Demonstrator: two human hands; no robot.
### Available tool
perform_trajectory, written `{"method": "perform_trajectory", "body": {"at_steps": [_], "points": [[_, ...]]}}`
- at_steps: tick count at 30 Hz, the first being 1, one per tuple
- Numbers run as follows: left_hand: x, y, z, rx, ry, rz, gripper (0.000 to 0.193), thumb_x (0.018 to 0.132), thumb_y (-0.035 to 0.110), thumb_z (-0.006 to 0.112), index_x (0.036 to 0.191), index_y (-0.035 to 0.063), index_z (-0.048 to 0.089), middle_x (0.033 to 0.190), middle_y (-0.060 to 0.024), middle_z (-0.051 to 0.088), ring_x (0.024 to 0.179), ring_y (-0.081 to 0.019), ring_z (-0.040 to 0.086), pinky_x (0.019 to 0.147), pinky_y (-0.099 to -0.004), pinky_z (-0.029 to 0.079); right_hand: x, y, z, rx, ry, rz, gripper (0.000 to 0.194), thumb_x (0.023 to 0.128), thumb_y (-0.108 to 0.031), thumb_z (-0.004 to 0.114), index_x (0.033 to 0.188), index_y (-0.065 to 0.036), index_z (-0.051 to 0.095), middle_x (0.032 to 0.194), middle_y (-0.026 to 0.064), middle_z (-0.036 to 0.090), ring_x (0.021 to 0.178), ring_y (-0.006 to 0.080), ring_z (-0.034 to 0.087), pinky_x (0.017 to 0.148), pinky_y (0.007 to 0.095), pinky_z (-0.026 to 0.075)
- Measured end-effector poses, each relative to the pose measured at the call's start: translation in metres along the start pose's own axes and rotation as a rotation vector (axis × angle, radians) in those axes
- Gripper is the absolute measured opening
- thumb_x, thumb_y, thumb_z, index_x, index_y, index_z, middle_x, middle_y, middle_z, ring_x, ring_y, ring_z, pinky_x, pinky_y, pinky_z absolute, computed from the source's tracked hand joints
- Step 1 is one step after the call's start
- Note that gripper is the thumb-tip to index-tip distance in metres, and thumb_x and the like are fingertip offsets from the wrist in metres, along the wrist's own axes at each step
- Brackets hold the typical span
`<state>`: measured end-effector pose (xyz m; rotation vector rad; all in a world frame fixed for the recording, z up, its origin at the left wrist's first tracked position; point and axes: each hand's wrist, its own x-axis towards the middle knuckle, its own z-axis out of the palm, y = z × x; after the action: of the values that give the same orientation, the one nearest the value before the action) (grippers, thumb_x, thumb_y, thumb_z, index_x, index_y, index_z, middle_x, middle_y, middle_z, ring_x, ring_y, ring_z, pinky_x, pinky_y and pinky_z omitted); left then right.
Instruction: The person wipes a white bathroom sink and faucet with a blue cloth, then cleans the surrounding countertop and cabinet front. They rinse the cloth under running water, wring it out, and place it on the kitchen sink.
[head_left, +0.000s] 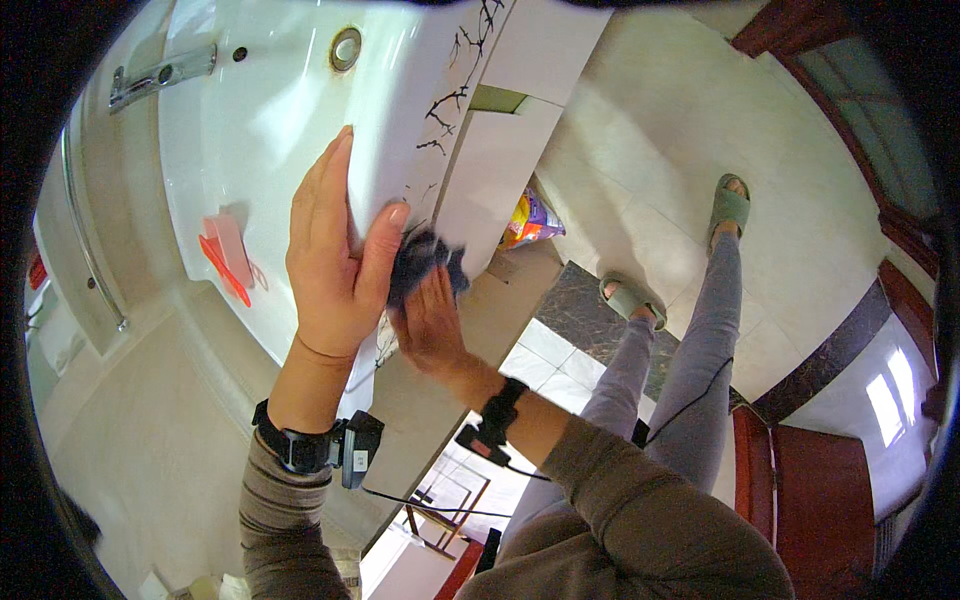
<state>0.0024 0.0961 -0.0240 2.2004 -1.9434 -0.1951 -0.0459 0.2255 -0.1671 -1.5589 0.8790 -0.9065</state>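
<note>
My left hand (326, 240) rests on the near edge of a glossy white washbasin (262, 172), fingers together and thumb apart, with nothing in it. To its right, my right hand (431, 319) holds a dark cloth (427, 262) against the basin's outer front, beside a black branch pattern (450, 105). Hand and cloth are somewhat blurred. A round metal drain (346, 49) lies beyond my left hand. At the upper left is a chrome faucet (165, 75). On the basin's left part lie a pink holder (227, 244) and a red-orange handled item (225, 271), whose kind I cannot tell.
White cabinet fronts (517, 142) stand below the basin. A colourful plastic bag (531, 221) sits on the floor by them. My feet in green slippers (729, 206) are on the tiles at the right. A metal rail (86, 232) runs along the left wall. A black cable (435, 510) hangs between my wrists and body.
</note>
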Motion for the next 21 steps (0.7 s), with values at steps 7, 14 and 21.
{"method": "perform_trajectory", "body": {"at_steps": [7, 14, 21], "points": [[0.002, 0.003, -0.002, 0.048, -0.010, 0.017, 0.052, 0.083, 0.015, 0.059, 0.128, -0.0039, 0.041, 0.127, -0.0217, 0.048, 0.113, -0.0356, 0.049, 0.095, -0.0379, 0.039, 0.100, 0.030, -0.023, 0.177, 0.300, 0.144, 0.062, 0.090, -0.018, 0.044, 0.132, 0.017, 0.016, 0.140, 0.0370, 0.015, 0.131, 0.0495, 0.017, 0.109, 0.0527, 0.013], [0.003, 0.007, -0.005, 0.065, -0.034, 0.000, 0.052, 0.083, 0.013, 0.059, 0.128, -0.0040, 0.041, 0.126, -0.0218, 0.048, 0.113, -0.0346, 0.049, 0.095, -0.0373, 0.038, 0.122, 0.102, -0.046, 0.186, 0.267, 0.457, 0.054, 0.089, -0.021, 0.046, 0.128, 0.011, 0.030, 0.131, 0.0334, 0.034, 0.122, 0.0458, 0.034, 0.105, 0.0480, 0.025], [0.004, 0.008, -0.006, 0.025, -0.045, -0.013, 0.052, 0.083, 0.013, 0.060, 0.128, -0.0046, 0.041, 0.127, -0.0216, 0.048, 0.114, -0.0340, 0.048, 0.097, -0.0365, 0.037, 0.148, 0.181, -0.126, -0.680, -0.162, -0.200, 0.039, 0.075, -0.012, 0.055, 0.112, 0.000, 0.050, 0.111, 0.0171, 0.057, 0.109, 0.0342, 0.049, 0.093, 0.0431, 0.039]]}}
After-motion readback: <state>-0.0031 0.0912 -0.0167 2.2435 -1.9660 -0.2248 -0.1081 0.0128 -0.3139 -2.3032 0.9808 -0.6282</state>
